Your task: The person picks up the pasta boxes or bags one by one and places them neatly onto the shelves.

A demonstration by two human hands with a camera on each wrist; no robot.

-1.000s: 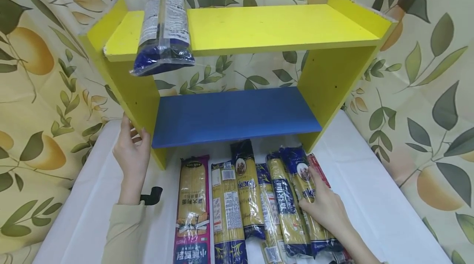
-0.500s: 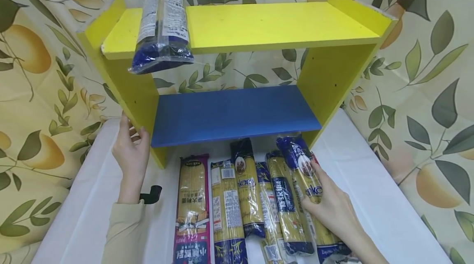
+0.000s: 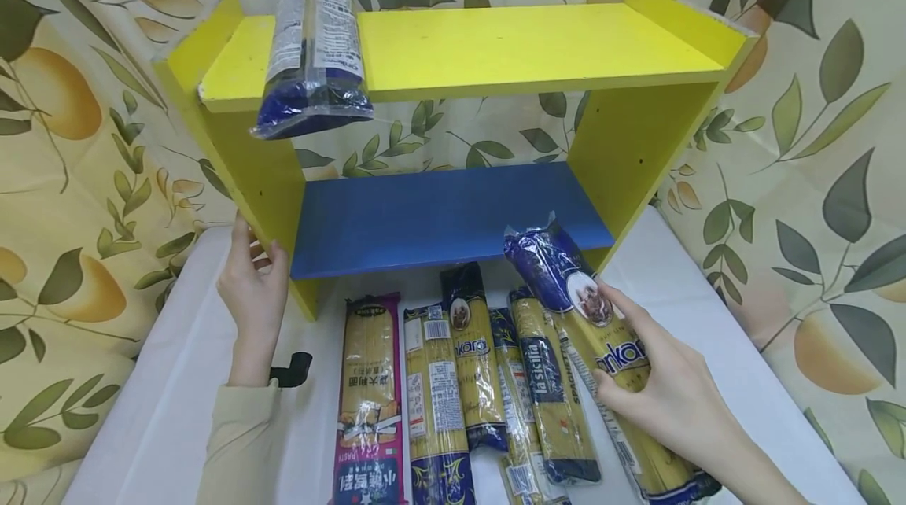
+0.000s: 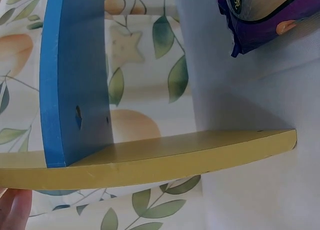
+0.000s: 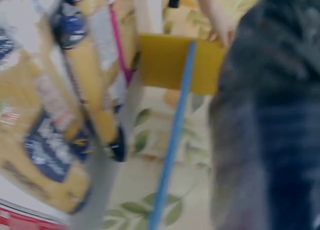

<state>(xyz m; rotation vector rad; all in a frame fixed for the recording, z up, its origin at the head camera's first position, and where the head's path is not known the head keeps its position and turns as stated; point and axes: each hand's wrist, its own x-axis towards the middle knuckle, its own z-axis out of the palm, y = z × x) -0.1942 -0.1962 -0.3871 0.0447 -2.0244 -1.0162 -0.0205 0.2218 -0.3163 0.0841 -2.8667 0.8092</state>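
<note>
Head view looks down and ahead; nearer wrist views share its shelf (image 3: 453,218).

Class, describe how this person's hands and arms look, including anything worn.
The left hand is ungloved, below a long, plain, pale beige sleeve; a black, angled fitting juts out beside that wrist. The right hand is ungloved too, with no sleeve in frame.

Beige L sleeve (image 3: 237,442), blk wrist-cam (image 3: 292,370)

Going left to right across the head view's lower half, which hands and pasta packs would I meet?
Left hand, pink-edged pack, pack with a barcode near its far end, dark-topped pack, partly covered pack, la sicilia pack, held pack in the right hand.
</note>
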